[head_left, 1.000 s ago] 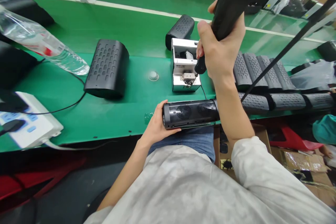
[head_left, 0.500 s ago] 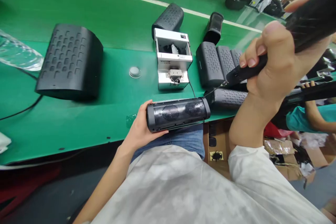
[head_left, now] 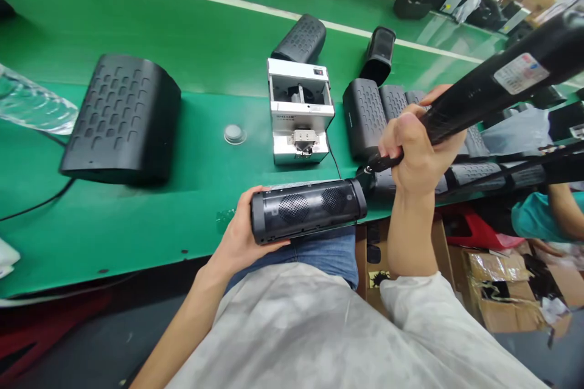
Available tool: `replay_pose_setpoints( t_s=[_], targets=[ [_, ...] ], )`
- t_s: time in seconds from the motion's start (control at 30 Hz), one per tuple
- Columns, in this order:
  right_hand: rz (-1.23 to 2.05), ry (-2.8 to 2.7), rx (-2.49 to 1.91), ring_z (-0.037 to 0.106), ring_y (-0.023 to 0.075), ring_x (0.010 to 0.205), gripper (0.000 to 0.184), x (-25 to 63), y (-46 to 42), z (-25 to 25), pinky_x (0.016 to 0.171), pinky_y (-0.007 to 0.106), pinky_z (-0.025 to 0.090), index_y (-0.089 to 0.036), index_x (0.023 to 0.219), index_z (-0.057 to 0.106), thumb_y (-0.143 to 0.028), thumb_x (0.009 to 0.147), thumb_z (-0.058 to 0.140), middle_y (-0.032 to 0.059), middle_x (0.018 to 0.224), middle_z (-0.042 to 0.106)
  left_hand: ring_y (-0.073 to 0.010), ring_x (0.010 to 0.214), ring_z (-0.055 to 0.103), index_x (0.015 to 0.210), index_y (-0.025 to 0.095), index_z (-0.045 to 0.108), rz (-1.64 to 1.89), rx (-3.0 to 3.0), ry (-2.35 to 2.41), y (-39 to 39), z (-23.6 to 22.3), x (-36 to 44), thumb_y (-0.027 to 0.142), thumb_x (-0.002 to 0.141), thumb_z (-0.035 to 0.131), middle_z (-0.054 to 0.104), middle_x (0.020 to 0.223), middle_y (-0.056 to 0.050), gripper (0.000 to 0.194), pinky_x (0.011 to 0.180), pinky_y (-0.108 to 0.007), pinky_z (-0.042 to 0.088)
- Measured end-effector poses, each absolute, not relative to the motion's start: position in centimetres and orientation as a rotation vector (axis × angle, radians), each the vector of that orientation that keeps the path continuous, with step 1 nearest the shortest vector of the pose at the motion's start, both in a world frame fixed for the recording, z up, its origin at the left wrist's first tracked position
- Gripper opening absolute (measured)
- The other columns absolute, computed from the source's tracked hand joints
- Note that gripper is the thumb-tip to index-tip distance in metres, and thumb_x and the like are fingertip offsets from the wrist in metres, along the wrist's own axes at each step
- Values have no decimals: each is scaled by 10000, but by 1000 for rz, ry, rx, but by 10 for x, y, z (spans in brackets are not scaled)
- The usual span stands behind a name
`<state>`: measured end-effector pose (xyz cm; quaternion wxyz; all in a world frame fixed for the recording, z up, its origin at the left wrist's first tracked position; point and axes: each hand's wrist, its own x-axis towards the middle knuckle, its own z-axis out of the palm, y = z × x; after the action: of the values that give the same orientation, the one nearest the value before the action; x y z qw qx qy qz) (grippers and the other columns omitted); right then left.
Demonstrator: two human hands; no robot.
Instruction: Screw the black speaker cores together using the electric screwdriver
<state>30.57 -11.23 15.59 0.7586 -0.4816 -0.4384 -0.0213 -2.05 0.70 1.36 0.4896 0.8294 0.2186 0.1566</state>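
Note:
My left hand (head_left: pixel 238 234) grips the left end of a black speaker body (head_left: pixel 314 205), which lies on its side at the table's near edge. Two round perforated grilles show on its upward face. In my right hand (head_left: pixel 417 149) is a black electric screwdriver (head_left: pixel 490 97), slanting down to the left with fingers wrapped round its lower part. Its bit end is at the speaker's right end; whether it touches is not clear. Behind the speaker stands a silver screw feeder (head_left: pixel 301 110) with a slot at its front.
A large black speaker housing (head_left: pixel 121 118) stands at left beside a clear plastic bottle (head_left: pixel 34 100). More housings (head_left: pixel 365 115) cluster at right. A small round disc (head_left: pixel 234 134) lies on the green table (head_left: pixel 205 158). A co-worker's teal sleeve (head_left: pixel 538 216) and cardboard boxes (head_left: pixel 506 298) are at right.
My right hand has brought the screwdriver down and to the left, its bit end now closer to the speaker's right end. My left hand keeps its grip on the speaker.

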Motion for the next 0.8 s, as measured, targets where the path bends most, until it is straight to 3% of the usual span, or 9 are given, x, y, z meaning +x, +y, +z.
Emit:
replay_pose_setpoints(
  t_s=[0.23,0.57,0.67,0.8],
  targets=[
    [-61,-987,-1063,294,90,363,337,308,-112,153,311,262,291,-350,1164,705,-415,985,983,-124,631,469,-416,1524,713,1744,330,393,440,2004,562,6,9,-22,630,857,1021,629,1693,-159,1127,1284,-600,611],
    [-3,-942,-1061,239,99,362,364,312,-111,154,315,295,272,-359,1062,693,-423,898,1012,-117,588,391,-430,1642,609,1763,315,325,397,1994,495,7,12,-19,616,890,1001,541,1756,-172,1144,1393,-633,509],
    [38,-1001,-1040,262,101,344,331,313,-119,174,294,274,263,-369,1103,777,-371,866,1008,-119,574,395,-430,1625,617,1752,313,314,400,2000,465,7,11,-17,577,882,1012,524,1746,-179,1146,1391,-643,509],
    [-119,-1039,-1031,303,104,405,170,294,-120,220,386,248,308,-375,1145,799,-374,994,879,-81,659,383,-448,1635,607,1777,330,264,455,2016,448,6,6,-17,567,861,1034,508,1756,-197,1220,1390,-660,508]
  ],
)
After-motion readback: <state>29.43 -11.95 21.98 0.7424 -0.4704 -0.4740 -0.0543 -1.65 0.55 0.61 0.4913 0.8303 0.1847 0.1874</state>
